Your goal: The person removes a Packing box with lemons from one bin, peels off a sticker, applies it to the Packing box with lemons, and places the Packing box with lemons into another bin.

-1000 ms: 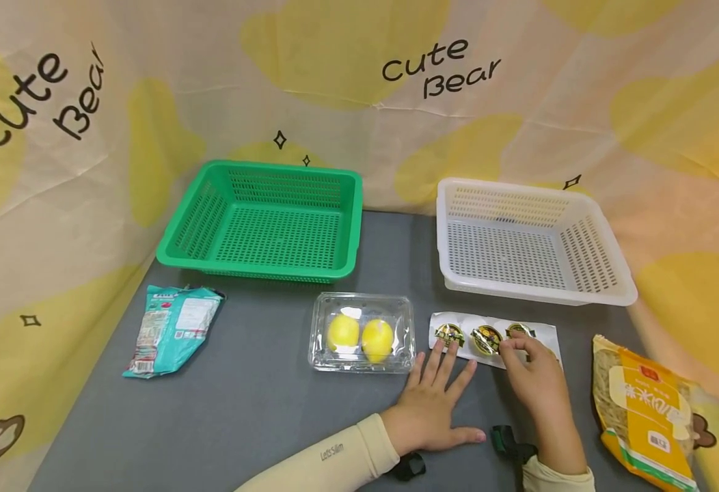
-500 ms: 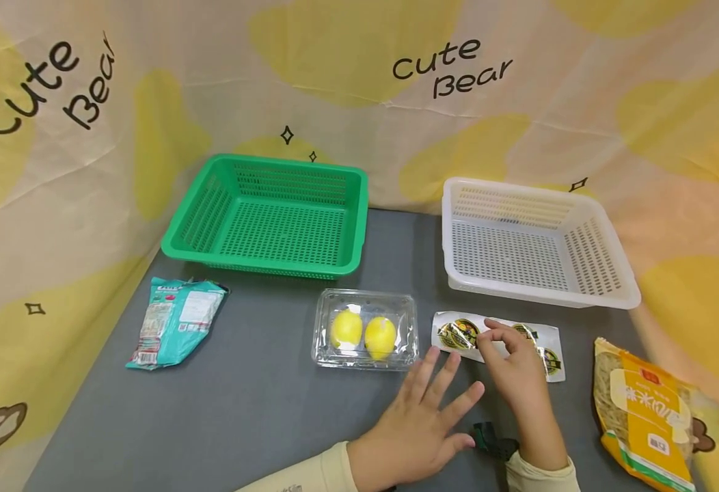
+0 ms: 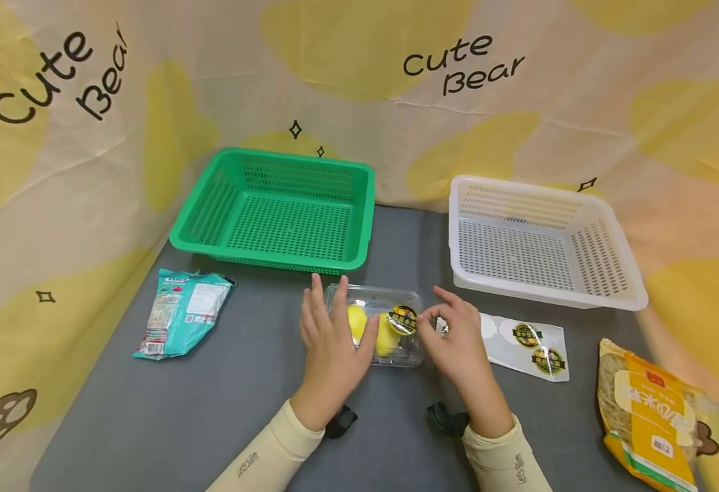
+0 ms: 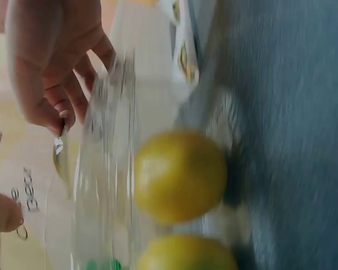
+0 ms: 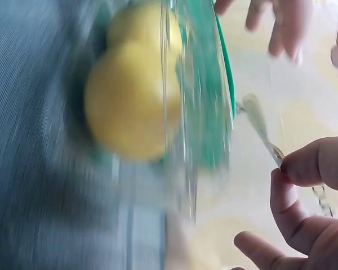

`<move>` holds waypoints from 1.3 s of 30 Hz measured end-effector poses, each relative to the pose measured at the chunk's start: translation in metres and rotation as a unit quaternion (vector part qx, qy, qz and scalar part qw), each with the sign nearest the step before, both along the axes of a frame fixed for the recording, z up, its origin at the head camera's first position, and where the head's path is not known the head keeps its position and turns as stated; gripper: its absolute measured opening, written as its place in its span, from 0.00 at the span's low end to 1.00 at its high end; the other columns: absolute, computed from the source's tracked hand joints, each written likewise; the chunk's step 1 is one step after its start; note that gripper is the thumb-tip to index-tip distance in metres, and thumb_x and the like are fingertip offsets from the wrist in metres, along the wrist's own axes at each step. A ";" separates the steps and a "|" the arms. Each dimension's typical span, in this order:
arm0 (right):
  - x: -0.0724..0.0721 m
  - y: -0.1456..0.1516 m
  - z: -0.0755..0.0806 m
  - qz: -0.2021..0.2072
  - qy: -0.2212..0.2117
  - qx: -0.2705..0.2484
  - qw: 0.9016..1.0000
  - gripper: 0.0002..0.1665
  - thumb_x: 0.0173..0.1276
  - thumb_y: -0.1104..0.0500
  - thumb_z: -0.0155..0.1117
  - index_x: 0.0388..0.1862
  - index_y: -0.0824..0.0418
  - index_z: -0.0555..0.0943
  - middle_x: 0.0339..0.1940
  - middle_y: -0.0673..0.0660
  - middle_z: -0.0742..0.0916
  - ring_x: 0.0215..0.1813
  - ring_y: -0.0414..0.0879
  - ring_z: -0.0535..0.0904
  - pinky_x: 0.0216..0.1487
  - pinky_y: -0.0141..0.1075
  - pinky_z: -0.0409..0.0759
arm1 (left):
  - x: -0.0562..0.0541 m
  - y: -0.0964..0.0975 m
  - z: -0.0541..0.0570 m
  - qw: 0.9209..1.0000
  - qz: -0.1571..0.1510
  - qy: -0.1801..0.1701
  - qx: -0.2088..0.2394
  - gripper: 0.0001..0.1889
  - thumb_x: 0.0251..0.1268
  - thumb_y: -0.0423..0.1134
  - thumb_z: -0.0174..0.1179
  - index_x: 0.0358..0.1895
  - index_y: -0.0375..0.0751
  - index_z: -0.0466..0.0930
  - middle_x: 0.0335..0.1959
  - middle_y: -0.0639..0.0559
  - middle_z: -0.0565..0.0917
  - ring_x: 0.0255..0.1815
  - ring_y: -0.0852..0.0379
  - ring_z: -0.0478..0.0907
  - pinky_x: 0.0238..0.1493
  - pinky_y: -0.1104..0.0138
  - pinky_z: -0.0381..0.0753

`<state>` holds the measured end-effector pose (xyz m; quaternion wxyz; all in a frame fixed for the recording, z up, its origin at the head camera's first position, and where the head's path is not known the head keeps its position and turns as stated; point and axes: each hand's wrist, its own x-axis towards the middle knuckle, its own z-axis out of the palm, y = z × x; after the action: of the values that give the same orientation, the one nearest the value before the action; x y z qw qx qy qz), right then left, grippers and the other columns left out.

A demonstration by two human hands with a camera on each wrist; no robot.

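Note:
Between thumb and forefinger my right hand (image 3: pixel 456 339) pinches a round black-and-gold sticker (image 3: pixel 403 320) by its edge. It hangs over the right part of a clear plastic box (image 3: pixel 368 360), apart from the lid in the right wrist view. Two yellow lemons (image 5: pixel 132 101) lie inside the closed box. Fingers spread and straight, my left hand (image 3: pixel 333 348) is over the box's left side; whether it touches the lid I cannot tell. Just right of my right hand lies a white sticker sheet (image 3: pixel 501 350), partly hidden by that hand, with two stickers (image 3: pixel 527 335) showing.
A green basket (image 3: pixel 273 258) stands behind the box, a white basket (image 3: pixel 544 292) at the back right. On the left lies a teal snack packet (image 3: pixel 184 314), on the right a yellow packet of noodles (image 3: pixel 650 417). A patterned cloth (image 3: pixel 396 137) closes off the back.
My right hand has peeled a sticker off the sheet and carried it left over the box. My left hand has let go of the sheet's edge and moved left over the box.

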<state>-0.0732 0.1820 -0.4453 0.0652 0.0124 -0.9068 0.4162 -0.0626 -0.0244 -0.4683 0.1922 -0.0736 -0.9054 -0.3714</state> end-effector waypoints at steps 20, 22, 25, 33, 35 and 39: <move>-0.025 -0.041 -0.017 0.044 0.043 0.117 0.991 0.06 0.67 0.56 0.66 0.29 0.52 0.84 0.78 0.62 0.75 0.80 0.66 0.58 0.75 0.68 0.48 | -0.031 -0.009 -0.004 0.990 0.034 -0.130 -0.044 0.45 0.76 0.60 0.62 0.83 0.38 0.55 0.81 0.23 0.55 0.71 0.22 0.66 0.59 0.29 0.71; -0.024 -0.043 -0.018 0.042 0.051 0.121 0.990 0.06 0.68 0.56 0.68 0.30 0.53 0.83 0.78 0.63 0.74 0.79 0.67 0.59 0.74 0.69 0.49 | -0.033 -0.010 -0.004 0.989 0.034 -0.140 -0.035 0.46 0.75 0.60 0.62 0.83 0.37 0.54 0.80 0.23 0.56 0.71 0.22 0.67 0.59 0.29 0.72; -0.022 -0.047 -0.019 0.036 0.052 0.119 0.991 0.08 0.69 0.54 0.71 0.37 0.56 0.82 0.78 0.65 0.74 0.78 0.68 0.60 0.74 0.69 0.51 | -0.033 -0.010 -0.005 0.987 0.029 -0.153 -0.027 0.48 0.74 0.61 0.63 0.84 0.38 0.52 0.80 0.22 0.56 0.72 0.22 0.67 0.58 0.28 0.73; -0.020 -0.056 -0.028 -0.008 0.031 0.105 0.994 0.33 0.76 0.45 0.68 0.68 0.64 0.74 0.79 0.67 0.70 0.77 0.68 0.59 0.72 0.67 0.58 | -0.034 -0.010 -0.010 0.987 0.031 -0.154 -0.018 0.50 0.73 0.61 0.64 0.85 0.38 0.48 0.79 0.22 0.57 0.69 0.19 0.68 0.53 0.29 0.77; -0.021 -0.057 -0.031 -0.019 0.021 0.104 0.994 0.37 0.76 0.44 0.67 0.73 0.64 0.72 0.79 0.69 0.69 0.77 0.69 0.60 0.71 0.68 0.59 | -0.034 -0.010 -0.012 0.987 0.029 -0.159 -0.015 0.50 0.73 0.61 0.64 0.85 0.39 0.48 0.79 0.22 0.58 0.69 0.19 0.69 0.53 0.29 0.78; -0.021 -0.059 -0.033 -0.027 -0.013 0.102 0.994 0.40 0.77 0.44 0.65 0.79 0.63 0.69 0.81 0.68 0.67 0.77 0.70 0.59 0.71 0.69 0.61 | -0.034 -0.011 -0.015 0.984 0.028 -0.173 -0.007 0.50 0.73 0.60 0.64 0.86 0.41 0.48 0.79 0.24 0.59 0.69 0.20 0.69 0.54 0.30 0.77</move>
<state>-0.0939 0.1231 -0.4785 0.0633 -0.0112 -0.9454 0.3196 -0.0969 -0.0359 -0.4828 0.0419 0.0156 -0.9293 -0.3666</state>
